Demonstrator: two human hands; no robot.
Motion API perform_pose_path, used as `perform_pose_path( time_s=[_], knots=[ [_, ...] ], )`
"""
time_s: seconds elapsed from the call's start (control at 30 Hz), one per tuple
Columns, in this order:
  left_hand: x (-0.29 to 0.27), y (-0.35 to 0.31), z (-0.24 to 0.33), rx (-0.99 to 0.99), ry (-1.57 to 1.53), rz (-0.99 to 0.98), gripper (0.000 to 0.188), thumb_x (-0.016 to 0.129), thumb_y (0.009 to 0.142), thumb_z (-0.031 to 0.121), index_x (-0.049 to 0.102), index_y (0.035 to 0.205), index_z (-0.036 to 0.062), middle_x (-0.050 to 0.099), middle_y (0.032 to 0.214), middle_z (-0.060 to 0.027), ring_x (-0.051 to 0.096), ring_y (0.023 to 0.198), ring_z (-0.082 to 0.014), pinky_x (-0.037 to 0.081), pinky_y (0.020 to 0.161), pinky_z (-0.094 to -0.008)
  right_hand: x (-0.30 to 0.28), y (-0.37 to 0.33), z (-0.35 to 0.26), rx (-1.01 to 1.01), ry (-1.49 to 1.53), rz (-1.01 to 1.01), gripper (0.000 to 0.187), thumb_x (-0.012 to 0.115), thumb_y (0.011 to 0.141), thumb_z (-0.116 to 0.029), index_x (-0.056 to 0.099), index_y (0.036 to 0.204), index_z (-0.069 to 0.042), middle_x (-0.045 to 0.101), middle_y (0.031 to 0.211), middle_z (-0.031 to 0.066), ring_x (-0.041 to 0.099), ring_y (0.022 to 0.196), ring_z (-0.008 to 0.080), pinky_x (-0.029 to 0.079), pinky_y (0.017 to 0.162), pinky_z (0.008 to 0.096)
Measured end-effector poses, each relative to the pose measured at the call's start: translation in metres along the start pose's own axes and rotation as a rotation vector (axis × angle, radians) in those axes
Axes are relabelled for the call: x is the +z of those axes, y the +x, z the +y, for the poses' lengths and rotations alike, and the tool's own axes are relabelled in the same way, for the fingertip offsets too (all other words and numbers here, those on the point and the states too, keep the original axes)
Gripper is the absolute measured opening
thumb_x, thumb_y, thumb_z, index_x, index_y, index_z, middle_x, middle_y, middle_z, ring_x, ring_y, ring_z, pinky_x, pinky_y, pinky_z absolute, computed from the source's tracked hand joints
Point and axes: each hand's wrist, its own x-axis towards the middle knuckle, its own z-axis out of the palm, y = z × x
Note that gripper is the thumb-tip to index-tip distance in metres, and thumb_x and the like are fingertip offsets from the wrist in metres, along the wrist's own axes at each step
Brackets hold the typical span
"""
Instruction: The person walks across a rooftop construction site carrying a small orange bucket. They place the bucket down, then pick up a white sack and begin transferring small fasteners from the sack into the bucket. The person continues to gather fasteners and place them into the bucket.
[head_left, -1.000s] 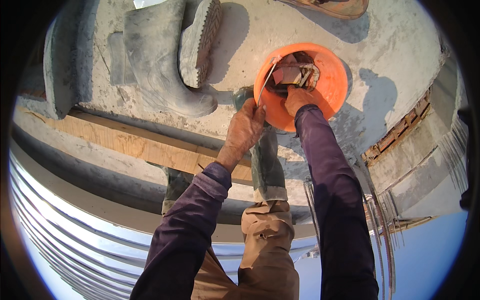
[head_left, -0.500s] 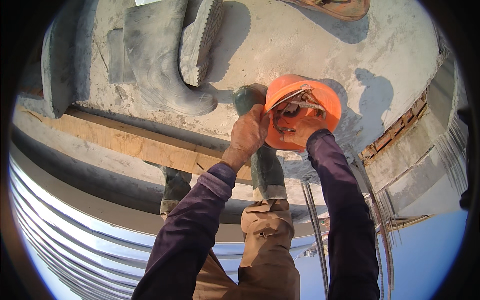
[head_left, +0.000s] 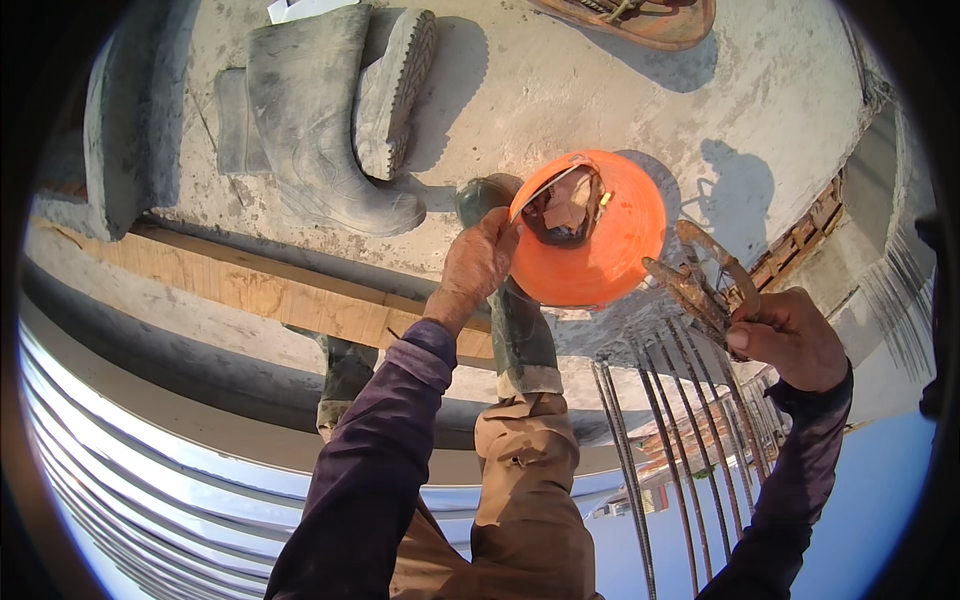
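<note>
The orange bucket (head_left: 615, 245) tips its open mouth toward us beside the person's right dark-green boot (head_left: 522, 325), a pale broken chunk (head_left: 570, 200) inside it, and the left grip (head_left: 475, 262) is closed at its left edge, though whether on rim or handle I can't tell. Off to its right, the right grip (head_left: 780, 338) pinches some bent, dirt-caked rods (head_left: 690, 293) clear of it. Farther left, dusty grey boots (head_left: 310, 110) lie on the concrete (head_left: 590, 95) beyond a wooden beam (head_left: 270, 290).
</note>
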Motion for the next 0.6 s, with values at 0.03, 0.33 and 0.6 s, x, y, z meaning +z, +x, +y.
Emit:
perform_pose_path(
  time_s=[0.03, 0.33, 0.6],
  knots=[
    [0.004, -0.002, -0.003, 0.014, 0.048, -0.011, 0.035, 0.057, 0.100, 0.035, 0.059, 0.124, 0.0088, 0.069, 0.088, -0.0171, 0.069, 0.086, -0.0370, 0.053, 0.077, -0.0432, -0.008, -0.015, -0.003, -0.061, 0.111, 0.040, 0.028, 0.073, 0.089, -0.025, 0.066, 0.076, -0.002, 0.060, 0.059, 0.0022, 0.045, 0.050, 0.0052, 0.032, 0.047, 0.0274],
    [0.018, -0.007, -0.012, 0.067, 0.099, 0.025, 0.033, 0.058, 0.100, 0.033, 0.059, 0.123, 0.0092, 0.071, 0.095, -0.0186, 0.069, 0.089, -0.0377, 0.054, 0.078, -0.0439, -0.072, -0.046, -0.082, -0.666, 0.024, 0.685, 0.059, 0.058, 0.096, -0.053, 0.067, 0.103, 0.004, 0.061, 0.070, 0.0103, 0.053, 0.054, 0.0117, 0.046, 0.053, 0.0249],
    [0.006, 0.000, 0.000, 0.110, 0.045, 0.020, 0.032, 0.058, 0.099, 0.033, 0.061, 0.116, 0.0070, 0.071, 0.093, -0.0217, 0.068, 0.090, -0.0437, 0.054, 0.078, -0.0492, 0.102, 0.170, 0.074, 0.011, 0.551, 0.443, 0.043, 0.067, 0.097, -0.033, 0.062, 0.126, -0.002, 0.061, 0.084, 0.0017, 0.057, 0.060, 0.0078, 0.055, 0.058, 0.0262]
  ],
)
